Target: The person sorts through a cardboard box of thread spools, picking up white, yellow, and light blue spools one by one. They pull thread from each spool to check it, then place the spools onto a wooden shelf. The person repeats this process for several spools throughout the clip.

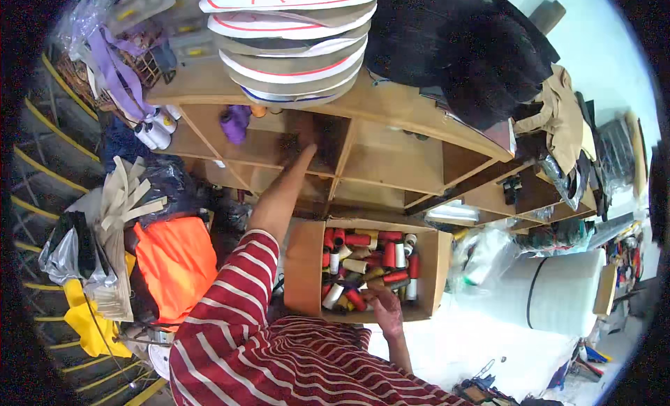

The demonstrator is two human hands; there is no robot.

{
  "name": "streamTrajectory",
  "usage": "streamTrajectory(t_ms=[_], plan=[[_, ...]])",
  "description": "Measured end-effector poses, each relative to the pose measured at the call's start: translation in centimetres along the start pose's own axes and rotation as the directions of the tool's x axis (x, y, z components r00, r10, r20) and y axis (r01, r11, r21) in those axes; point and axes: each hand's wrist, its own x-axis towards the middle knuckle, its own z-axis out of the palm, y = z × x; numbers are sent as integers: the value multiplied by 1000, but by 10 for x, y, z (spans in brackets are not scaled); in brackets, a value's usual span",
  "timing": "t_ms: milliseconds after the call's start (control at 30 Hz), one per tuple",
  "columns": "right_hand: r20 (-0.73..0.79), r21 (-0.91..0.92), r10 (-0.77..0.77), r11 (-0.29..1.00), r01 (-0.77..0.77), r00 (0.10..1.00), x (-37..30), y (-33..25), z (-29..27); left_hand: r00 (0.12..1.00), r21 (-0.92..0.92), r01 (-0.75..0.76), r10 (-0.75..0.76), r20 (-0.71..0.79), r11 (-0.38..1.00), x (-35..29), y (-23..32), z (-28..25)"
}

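We see our left hand (306, 134) blurred inside the wooden shelf (391, 153), right hand (386, 312) half-curled at thread spools (354, 266); we cannot tell either grip.

Thread spools (354, 266) fill a carton (303, 270) at the right fingers (376, 293); a wooden shelf (394, 155) surrounds the blurred left fingers (304, 132).

- Wooden shelf unit (405, 111), open-fronted: the top carries a stack of round white-faced pieces (293, 57) and, to its right, a black pile (460, 50).
- Upper compartment, toward the left: contains a purple spool (236, 123), orange item (259, 111) beside it.
- Open cardboard box (303, 273): thread spools (355, 266) lie loose inside.
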Motion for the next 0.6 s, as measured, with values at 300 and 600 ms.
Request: streamTrajectory(t_ms=[300,600], plan=[[10,23,-41,999,41,999,-14,-13,1,998,60,-12,8,56,998,7,1,-9],[29,-67,-71,995,72,997,-8,42,-23,996,109,-15,5,91,994,-4,5,-16]])
